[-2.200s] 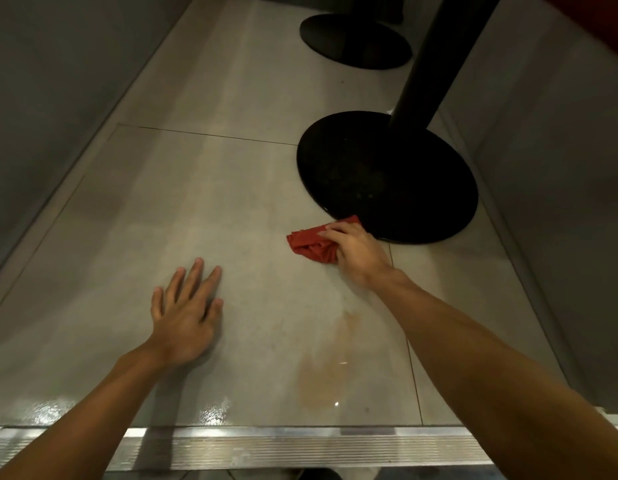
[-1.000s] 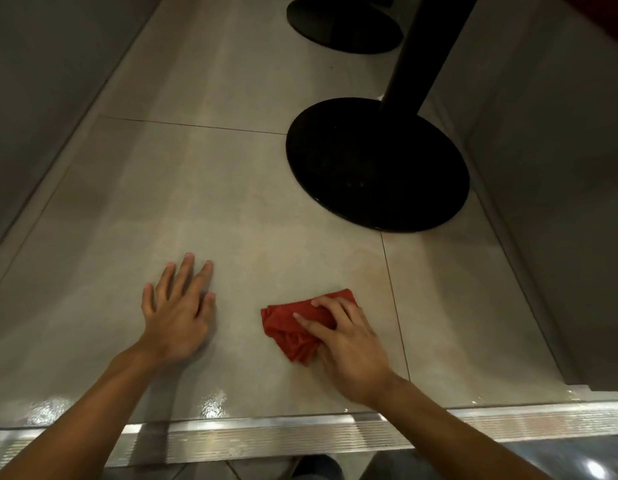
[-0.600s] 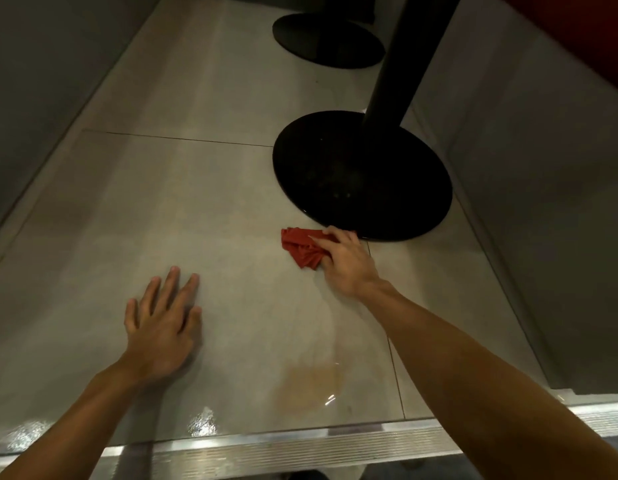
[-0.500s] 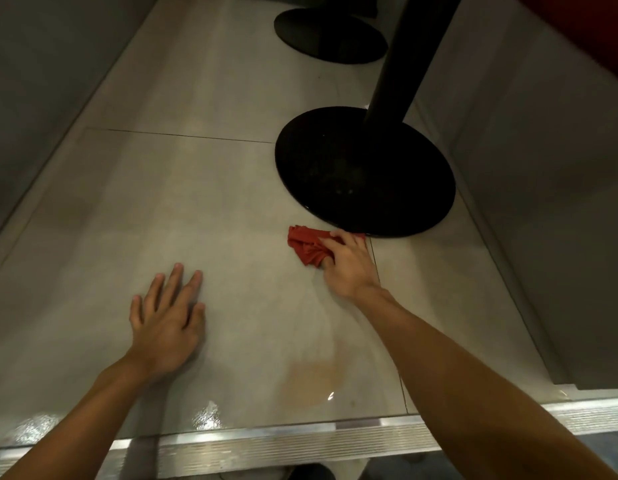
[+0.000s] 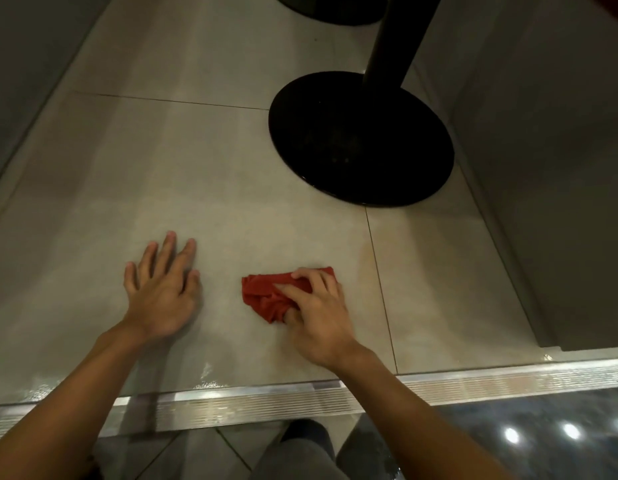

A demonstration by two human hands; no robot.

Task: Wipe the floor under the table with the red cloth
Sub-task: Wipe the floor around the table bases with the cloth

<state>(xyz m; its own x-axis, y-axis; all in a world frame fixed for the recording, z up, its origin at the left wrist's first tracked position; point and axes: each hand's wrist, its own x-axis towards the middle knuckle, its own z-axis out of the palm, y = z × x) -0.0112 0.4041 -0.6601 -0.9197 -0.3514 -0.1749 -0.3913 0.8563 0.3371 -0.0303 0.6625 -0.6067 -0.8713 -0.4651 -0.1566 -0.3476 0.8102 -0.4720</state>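
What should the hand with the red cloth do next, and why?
Probably slide the crumpled red cloth forward and rightward, toward the round black table base. The right hand grips it on the beige floor tile, and a faint brownish smear shows by the grout line just beyond the cloth. The left hand lies flat on the tile.

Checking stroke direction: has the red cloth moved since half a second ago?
Yes: the red cloth slid away from the black table base, toward the metal floor strip.
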